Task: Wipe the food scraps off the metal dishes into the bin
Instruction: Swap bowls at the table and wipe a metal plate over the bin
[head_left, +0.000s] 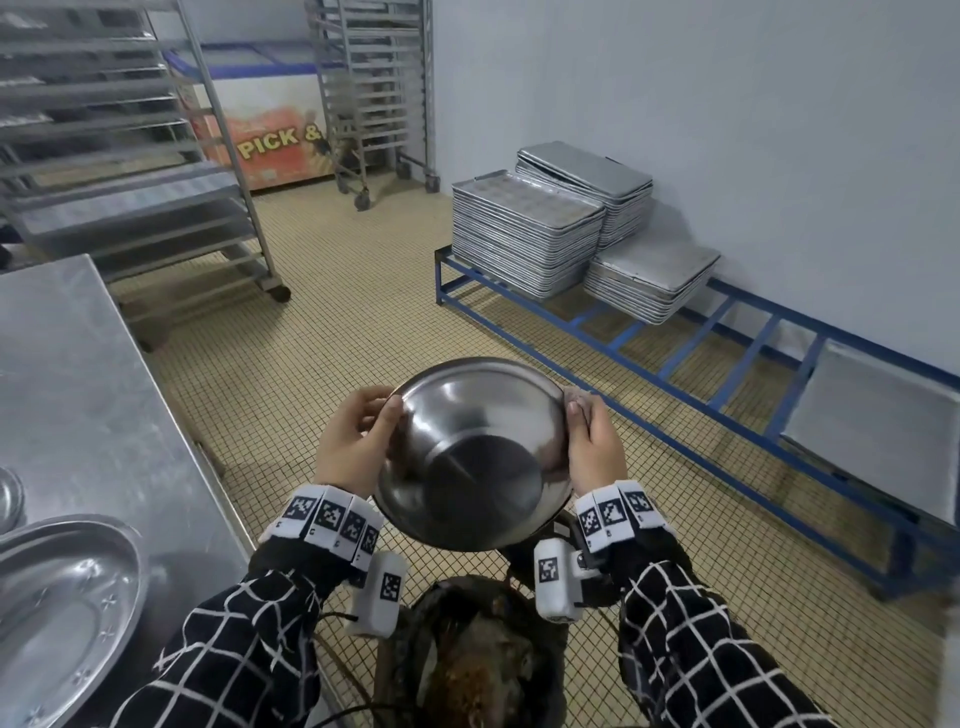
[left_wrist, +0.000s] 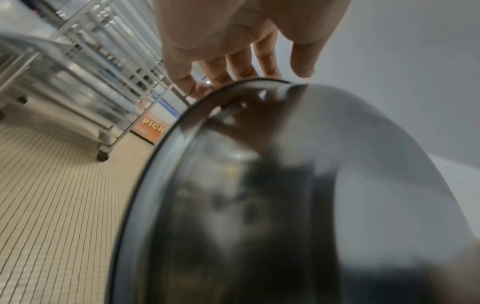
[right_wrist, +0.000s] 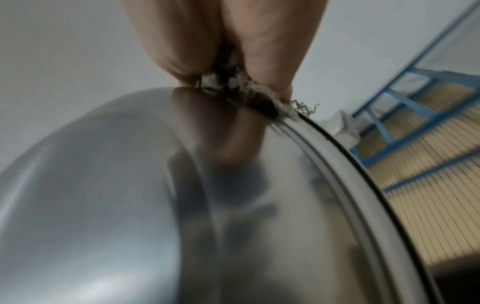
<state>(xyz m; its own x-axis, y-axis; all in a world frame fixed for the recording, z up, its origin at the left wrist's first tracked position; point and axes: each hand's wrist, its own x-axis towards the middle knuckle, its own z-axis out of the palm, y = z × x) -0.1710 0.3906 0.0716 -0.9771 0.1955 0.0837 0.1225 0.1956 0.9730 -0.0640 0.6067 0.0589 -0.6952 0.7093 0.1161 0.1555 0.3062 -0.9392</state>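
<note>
I hold a round metal bowl (head_left: 467, 447) tilted on edge above the bin (head_left: 478, 660), a dark container with brown scraps inside. My left hand (head_left: 371, 415) grips the bowl's left rim, thumb on the near face and fingers (left_wrist: 221, 70) curled over the edge. My right hand (head_left: 584, 415) pinches a frayed, dirty cloth (right_wrist: 246, 92) against the right rim. In both wrist views the bowl (left_wrist: 298, 195) (right_wrist: 130, 195) fills the frame as a blurred, shiny curved surface. No scraps show on the face towards me.
A steel table (head_left: 78, 389) stands at my left with an oval metal platter (head_left: 57, 613) and the edge of another dish (head_left: 8, 499). Stacked baking trays (head_left: 524, 239) sit on a low blue frame (head_left: 727, 395) by the right wall. Wheeled tray racks (head_left: 130, 156) stand behind.
</note>
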